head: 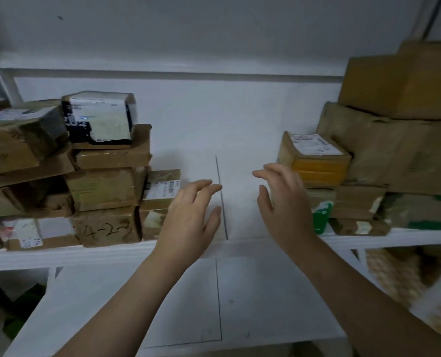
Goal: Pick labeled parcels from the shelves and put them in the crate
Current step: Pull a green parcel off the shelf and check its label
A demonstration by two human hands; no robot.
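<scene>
Both my hands reach over the bare middle of the white shelf [229, 176] and hold nothing. My left hand [188, 215] hovers with relaxed fingers just right of a small labeled brown parcel [161, 189] on the left stack. My right hand [281, 202] is spread, its fingers close to a yellow-taped parcel with a white label [314, 158] at the front of the right stack. Another labeled parcel, white with black tape [98, 119], tops the left stack. No crate is in view.
Brown cardboard boxes pile up on both sides; one on the left is marked "4-2-3" [106, 228], and large boxes [399, 81] tower at the right. Below is a lower white shelf [162, 305]. A woven, rope-like thing [394, 274] sits at the lower right.
</scene>
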